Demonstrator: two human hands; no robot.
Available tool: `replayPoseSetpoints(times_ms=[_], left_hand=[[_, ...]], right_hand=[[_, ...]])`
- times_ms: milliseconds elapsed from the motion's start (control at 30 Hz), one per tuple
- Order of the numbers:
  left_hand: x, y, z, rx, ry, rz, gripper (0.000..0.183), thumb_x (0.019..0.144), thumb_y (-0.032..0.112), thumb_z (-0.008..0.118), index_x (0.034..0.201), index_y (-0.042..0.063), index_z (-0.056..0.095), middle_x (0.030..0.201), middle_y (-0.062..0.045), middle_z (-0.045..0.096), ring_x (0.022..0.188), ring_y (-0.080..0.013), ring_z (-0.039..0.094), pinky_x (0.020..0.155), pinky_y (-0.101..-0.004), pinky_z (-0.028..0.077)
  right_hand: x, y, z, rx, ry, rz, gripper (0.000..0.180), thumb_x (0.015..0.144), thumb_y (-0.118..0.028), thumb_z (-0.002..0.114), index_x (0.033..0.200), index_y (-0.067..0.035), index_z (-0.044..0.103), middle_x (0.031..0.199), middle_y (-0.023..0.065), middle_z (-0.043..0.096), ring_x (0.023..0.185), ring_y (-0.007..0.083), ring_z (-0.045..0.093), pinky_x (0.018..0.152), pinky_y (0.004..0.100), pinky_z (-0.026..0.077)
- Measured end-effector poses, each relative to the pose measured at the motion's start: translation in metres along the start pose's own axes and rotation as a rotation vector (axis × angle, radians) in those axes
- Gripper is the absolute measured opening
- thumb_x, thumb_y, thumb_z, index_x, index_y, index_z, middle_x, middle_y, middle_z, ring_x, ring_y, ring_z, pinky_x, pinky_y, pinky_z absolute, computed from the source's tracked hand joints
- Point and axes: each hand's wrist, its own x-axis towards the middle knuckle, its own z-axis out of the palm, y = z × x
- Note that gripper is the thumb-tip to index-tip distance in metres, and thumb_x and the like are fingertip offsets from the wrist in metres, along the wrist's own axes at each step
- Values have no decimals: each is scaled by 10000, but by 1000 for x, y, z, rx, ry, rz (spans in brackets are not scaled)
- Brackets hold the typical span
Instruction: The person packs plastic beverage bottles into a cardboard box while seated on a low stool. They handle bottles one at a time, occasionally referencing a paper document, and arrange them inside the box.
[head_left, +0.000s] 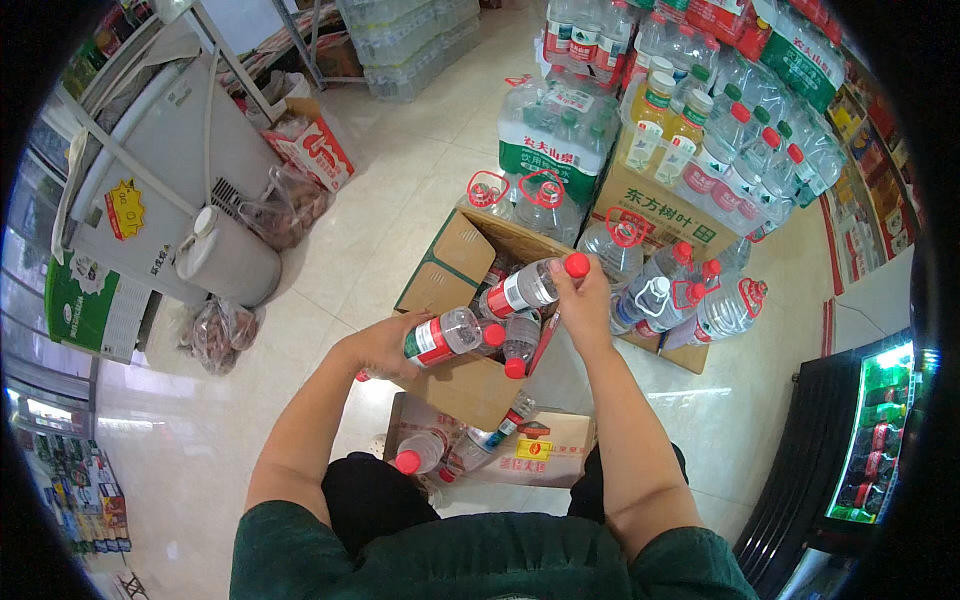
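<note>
My left hand (386, 341) grips a clear plastic bottle (441, 337) with a red label, tilted over the open carton. Its cap end points right. In my right hand (583, 300), a second clear bottle (517, 289) is held near its red cap, lying almost level. Both bottles are above an open cardboard carton (448, 268), whose flaps are folded out. Inside the carton, more red-capped bottles (520, 341) lie jumbled and partly hidden by my hands. Closer to my knees, a second cardboard carton (555, 450) holds a few bottles (424, 450) with red caps.
Large handled water bottles (679, 300) stand right of the carton. Behind them are shrink-wrapped water packs (551, 142) and stacked tea bottles (667, 120). At left are a white jerrycan (229, 255), bagged goods (285, 210) and a chest freezer (165, 165). A lit drinks cooler (874, 435) stands right.
</note>
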Motion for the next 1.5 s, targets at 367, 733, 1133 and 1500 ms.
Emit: replayPoseSetpoints(times_ms=[367, 733, 1133, 1500], left_hand=[[45, -34, -38, -416, -296, -385, 616, 641, 189, 792, 1193, 65, 547, 1034, -86, 646, 916, -175, 627, 794, -339, 537], [64, -64, -9, -1259, 189, -278, 555, 804, 378, 733, 1220, 65, 539, 1117, -119, 665, 960, -243, 670, 818, -428, 559], [1, 25, 44, -1229, 406, -96, 765, 707, 299, 778, 1365, 81, 454, 1221, -81, 580, 1088, -209, 588, 885, -380, 507], [10, 45, 63, -1231, 503, -270, 766, 704, 272, 819, 1339, 35, 464, 1195, -91, 598, 1102, -216, 582, 961, -379, 450]], right_hand=[[-16, -16, 15, 130, -168, -137, 302, 835, -174, 725, 1053, -14, 592, 968, 108, 642, 857, 224, 623, 776, 326, 492], [-45, 0, 68, 179, -167, -267, 365, 820, -108, 716, 1144, -34, 563, 1147, 156, 603, 1074, 328, 587, 941, 380, 457], [-43, -3, 83, 85, -473, -452, 374, 785, -41, 669, 1150, -54, 589, 1122, 142, 581, 1066, 378, 565, 910, 420, 465], [-22, 13, 93, 301, -745, -104, 444, 784, 19, 650, 1211, -20, 535, 1276, 160, 567, 1194, 269, 548, 998, 357, 432]])
